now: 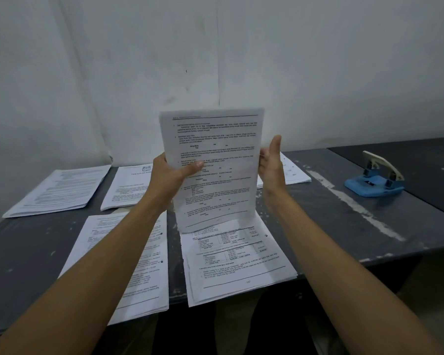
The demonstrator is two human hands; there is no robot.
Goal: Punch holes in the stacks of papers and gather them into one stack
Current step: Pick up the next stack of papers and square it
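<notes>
Currently: head view, sheaf of papers [213,170] upright in my left hand [171,175], long axis vertical.
Left grip pinches its left edge; right hand [271,167] flat and unclenched against the right edge. Hole punch [376,179] sits far right on the counter [344,226], nearer my right hand; two punched stacks [239,262] lie below.
</notes>
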